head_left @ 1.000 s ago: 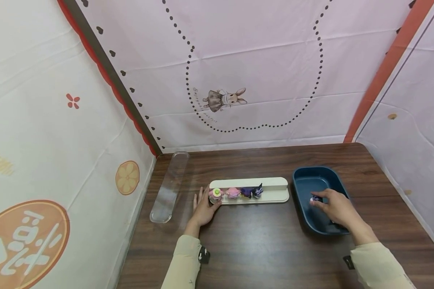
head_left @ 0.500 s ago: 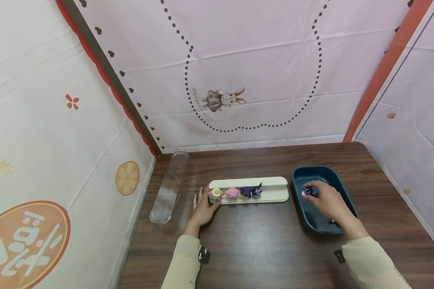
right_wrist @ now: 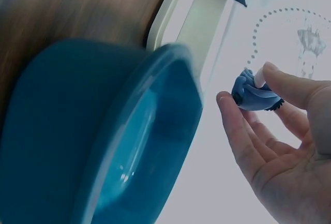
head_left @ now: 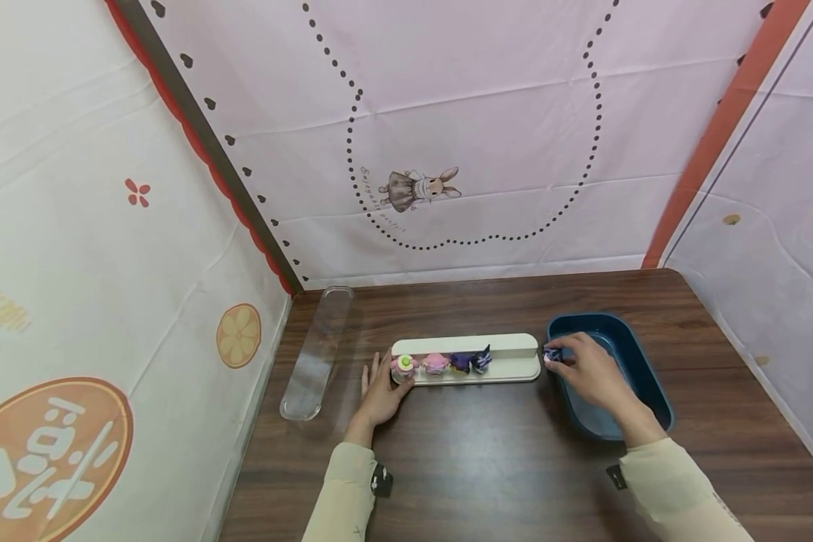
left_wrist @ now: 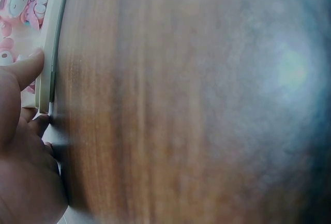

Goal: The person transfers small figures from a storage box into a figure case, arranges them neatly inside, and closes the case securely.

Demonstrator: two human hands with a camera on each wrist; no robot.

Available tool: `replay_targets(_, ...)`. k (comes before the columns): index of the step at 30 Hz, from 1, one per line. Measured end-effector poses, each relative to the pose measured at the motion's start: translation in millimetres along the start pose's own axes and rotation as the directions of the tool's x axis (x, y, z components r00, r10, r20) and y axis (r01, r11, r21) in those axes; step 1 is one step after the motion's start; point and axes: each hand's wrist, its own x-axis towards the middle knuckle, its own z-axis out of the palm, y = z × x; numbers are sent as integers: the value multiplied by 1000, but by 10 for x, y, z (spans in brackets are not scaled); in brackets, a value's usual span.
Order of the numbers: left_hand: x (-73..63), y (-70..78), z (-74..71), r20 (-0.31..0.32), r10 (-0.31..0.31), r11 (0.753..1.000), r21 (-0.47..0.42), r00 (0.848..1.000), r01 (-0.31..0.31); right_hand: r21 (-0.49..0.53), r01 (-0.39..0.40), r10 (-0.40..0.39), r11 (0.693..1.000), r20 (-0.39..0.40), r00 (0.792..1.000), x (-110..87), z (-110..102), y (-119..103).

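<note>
One left hand (head_left: pixel 381 397) is gripping, one right hand (head_left: pixel 596 374) pinching!
I'm holding the left end of the white tray (head_left: pixel 522 367) and a blue figurine (right_wrist: pixel 253 97) at the left rim of the blue tub (right_wrist: pixel 51 131); four figurines (head_left: pixel 436 364) are lining the tray; rabbit-print cloth (head_left: pixel 474 128) is hanging behind.

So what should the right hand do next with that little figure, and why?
I'd probably move the little figure leftward, over the bare right end of the white tray. The right hand pinches it just off that end, and four figures in a row leave room there. The left hand touches the tray's opposite end.
</note>
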Motion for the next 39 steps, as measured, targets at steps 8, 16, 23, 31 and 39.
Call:
replay_targets(8, -4, -12, -1, 4, 0, 1000, -16, 1000, 0, 12, -14, 14, 1000, -1, 1000, 88, 158, -130)
replay_targets(16, -7, -11, 2, 2, -2, 1000, -13, 1000, 2, 19, 5, -5, 1000, -13, 1000, 163, 318, -165)
replay_targets(23, -21, -1, -6, 0, 8, 999, -32, 1000, -8, 44, -12, 12, 999, -7, 1000, 213, 445, -183)
replay_targets(31, 1, 7, -12, 2, -2, 1000, -3, 1000, 2, 76, -11, 12, 997, -13, 1000, 266, 611, -200)
replay_targets(39, 4, 8, -3, 3, -1, 1000, 4, 1000, 1, 64, -31, 33, 997, -19, 999, 264, 791, -187)
